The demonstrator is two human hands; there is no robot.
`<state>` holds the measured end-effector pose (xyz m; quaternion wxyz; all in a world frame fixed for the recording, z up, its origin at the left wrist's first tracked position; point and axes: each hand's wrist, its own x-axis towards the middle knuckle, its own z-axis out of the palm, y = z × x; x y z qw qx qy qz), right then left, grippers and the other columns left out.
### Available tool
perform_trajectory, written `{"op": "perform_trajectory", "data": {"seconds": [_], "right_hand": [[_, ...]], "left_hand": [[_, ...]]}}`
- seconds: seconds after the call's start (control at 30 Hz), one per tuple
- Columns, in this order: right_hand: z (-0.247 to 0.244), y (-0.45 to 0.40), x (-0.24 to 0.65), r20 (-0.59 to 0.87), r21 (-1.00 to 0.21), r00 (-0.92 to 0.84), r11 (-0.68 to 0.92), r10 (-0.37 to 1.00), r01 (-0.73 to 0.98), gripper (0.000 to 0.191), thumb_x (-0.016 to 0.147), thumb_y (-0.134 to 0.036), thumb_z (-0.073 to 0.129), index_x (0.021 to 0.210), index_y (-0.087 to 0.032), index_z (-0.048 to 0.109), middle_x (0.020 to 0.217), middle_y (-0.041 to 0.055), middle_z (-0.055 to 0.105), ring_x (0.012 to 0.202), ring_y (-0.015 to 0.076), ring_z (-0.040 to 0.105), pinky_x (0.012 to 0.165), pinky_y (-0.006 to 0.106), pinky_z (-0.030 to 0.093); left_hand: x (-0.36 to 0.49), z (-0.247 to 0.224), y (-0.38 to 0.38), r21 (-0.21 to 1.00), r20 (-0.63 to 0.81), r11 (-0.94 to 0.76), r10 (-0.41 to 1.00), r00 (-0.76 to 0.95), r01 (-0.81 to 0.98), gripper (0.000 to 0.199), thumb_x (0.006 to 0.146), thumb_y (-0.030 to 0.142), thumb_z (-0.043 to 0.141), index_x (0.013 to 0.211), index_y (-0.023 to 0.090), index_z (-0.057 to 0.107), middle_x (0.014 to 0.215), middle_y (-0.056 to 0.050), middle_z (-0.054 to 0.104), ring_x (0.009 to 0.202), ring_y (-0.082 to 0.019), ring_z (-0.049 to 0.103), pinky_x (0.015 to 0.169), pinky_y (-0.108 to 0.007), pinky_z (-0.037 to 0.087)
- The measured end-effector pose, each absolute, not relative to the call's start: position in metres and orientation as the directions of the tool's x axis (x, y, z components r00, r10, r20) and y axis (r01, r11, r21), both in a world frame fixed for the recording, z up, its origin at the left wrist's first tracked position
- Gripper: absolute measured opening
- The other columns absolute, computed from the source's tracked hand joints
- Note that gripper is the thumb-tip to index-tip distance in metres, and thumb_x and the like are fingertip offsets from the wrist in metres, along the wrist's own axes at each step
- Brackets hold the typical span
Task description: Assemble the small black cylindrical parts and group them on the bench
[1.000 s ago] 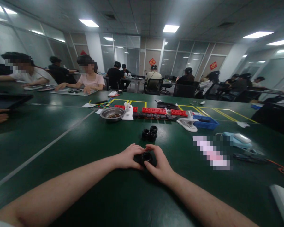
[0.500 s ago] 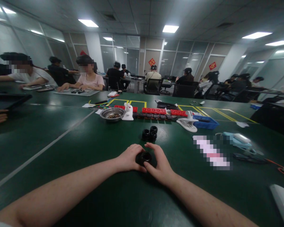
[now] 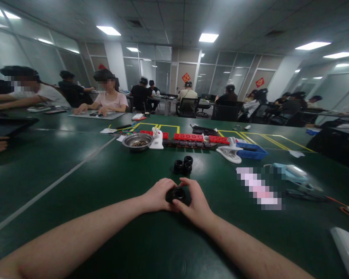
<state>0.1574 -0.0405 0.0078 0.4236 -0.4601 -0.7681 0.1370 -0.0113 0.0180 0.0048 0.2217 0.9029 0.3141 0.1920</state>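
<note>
Head view: left grip (image 3: 159, 195) and right grip (image 3: 198, 204) are both clamped round a black ringed piece (image 3: 170, 195), well short of the desk's (image 3: 133, 252) far edge, three black cylinders (image 3: 178, 167) clustered just beyond, nearer that edge!

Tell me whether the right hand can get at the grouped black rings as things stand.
Probably yes: the black rings lie just beyond the right hand, with bare table between. It holds a black piece with the left hand, though, so would likely need freeing first.
</note>
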Motion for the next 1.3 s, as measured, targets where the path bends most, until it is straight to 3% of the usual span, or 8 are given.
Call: {"op": "perform_trajectory", "data": {"seconds": [0.27, 0.43, 0.57, 0.7, 0.83, 0.93, 1.1, 1.3], "right_hand": [[0.0066, -0.0399, 0.1607, 0.512, -0.647, -0.298, 0.59, 0.805, 0.483, 0.05, 0.072, -0.016, 0.052, 0.118, -0.019, 0.036, 0.109, 0.0088, 0.053, 0.103, 0.0217, 0.05, 0.09, 0.04, 0.039], [0.0073, -0.0404, 0.1581, 0.526, -0.626, -0.207, 0.54, 0.825, 0.562, 0.048, 0.069, -0.022, 0.059, 0.113, -0.019, 0.04, 0.104, 0.0089, 0.053, 0.099, 0.0239, 0.051, 0.087, 0.043, 0.041], [0.0092, -0.0424, 0.1589, 0.536, -0.599, -0.283, 0.595, 0.795, 0.536, 0.048, 0.069, -0.014, 0.049, 0.116, -0.02, 0.039, 0.108, 0.0089, 0.053, 0.102, 0.0232, 0.05, 0.089, 0.042, 0.039], [0.0118, -0.0435, 0.1599, 0.586, -0.53, -0.275, 0.618, 0.762, 0.581, 0.053, 0.069, -0.019, 0.053, 0.119, -0.019, 0.036, 0.116, 0.0109, 0.048, 0.111, 0.0267, 0.042, 0.093, 0.046, 0.034], [0.011, -0.0427, 0.1574, 0.554, -0.534, -0.203, 0.532, 0.808, 0.657, 0.049, 0.066, -0.026, 0.062, 0.111, -0.019, 0.043, 0.104, 0.0103, 0.053, 0.099, 0.0268, 0.049, 0.085, 0.046, 0.04], [0.0089, -0.042, 0.1567, 0.514, -0.566, -0.208, 0.511, 0.832, 0.646, 0.044, 0.066, -0.021, 0.059, 0.107, -0.019, 0.045, 0.097, 0.008, 0.055, 0.091, 0.0241, 0.052, 0.082, 0.043, 0.042], [0.0101, -0.0429, 0.1602, 0.555, -0.569, -0.294, 0.613, 0.778, 0.548, 0.051, 0.068, -0.016, 0.051, 0.117, -0.019, 0.038, 0.111, 0.0098, 0.05, 0.105, 0.024, 0.048, 0.09, 0.043, 0.038], [0.0083, -0.0401, 0.1588, 0.53, -0.557, -0.238, 0.546, 0.814, 0.626, 0.048, 0.07, -0.024, 0.058, 0.114, -0.019, 0.041, 0.111, 0.0105, 0.05, 0.104, 0.0256, 0.047, 0.089, 0.044, 0.038]], "left_hand": [[-0.0121, 0.0017, 0.0199, 0.517, 0.221, -0.723, 0.63, 0.745, 0.459, 0.056, 0.055, 0.045, 0.072, 0.1, 0.019, 0.051, 0.098, -0.005, 0.053, 0.094, -0.024, 0.047, 0.082, -0.036, 0.039], [-0.0123, 0.0013, 0.0207, 0.521, 0.222, -0.72, 0.632, 0.742, 0.458, 0.052, 0.054, 0.046, 0.073, 0.093, 0.017, 0.054, 0.097, -0.005, 0.054, 0.093, -0.024, 0.049, 0.082, -0.037, 0.04], [-0.0122, -0.0008, 0.0219, 0.523, 0.223, -0.719, 0.634, 0.74, 0.458, 0.058, 0.054, 0.043, 0.073, 0.103, 0.02, 0.052, 0.101, -0.005, 0.054, 0.096, -0.025, 0.048, 0.084, -0.038, 0.039], [-0.0125, -0.0004, 0.0219, 0.527, 0.222, -0.715, 0.637, 0.738, 0.458, 0.053, 0.055, 0.047, 0.072, 0.095, 0.018, 0.054, 0.098, -0.006, 0.054, 0.095, -0.025, 0.048, 0.084, -0.038, 0.039], [-0.0127, 0.0022, 0.0211, 0.514, 0.217, -0.731, 0.617, 0.757, 0.448, 0.046, 0.058, 0.046, 0.07, 0.092, 0.017, 0.056, 0.098, -0.006, 0.054, 0.095, -0.024, 0.048, 0.085, -0.037, 0.039], [-0.0126, 0.0019, 0.0212, 0.506, 0.218, -0.736, 0.613, 0.759, 0.449, 0.048, 0.058, 0.043, 0.071, 0.096, 0.018, 0.055, 0.099, -0.006, 0.054, 0.095, -0.024, 0.047, 0.085, -0.037, 0.038], [-0.0125, -0.0005, 0.0219, 0.499, 0.236, -0.745, 0.609, 0.757, 0.443, 0.052, 0.058, 0.046, 0.07, 0.099, 0.018, 0.054, 0.1, -0.006, 0.054, 0.096, -0.024, 0.048, 0.086, -0.038, 0.038], [-0.0132, 0.0018, 0.0209, 0.505, 0.215, -0.734, 0.616, 0.758, 0.454, 0.044, 0.058, 0.045, 0.07, 0.09, 0.018, 0.057, 0.099, -0.006, 0.053, 0.096, -0.025, 0.047, 0.085, -0.037, 0.039]]}}
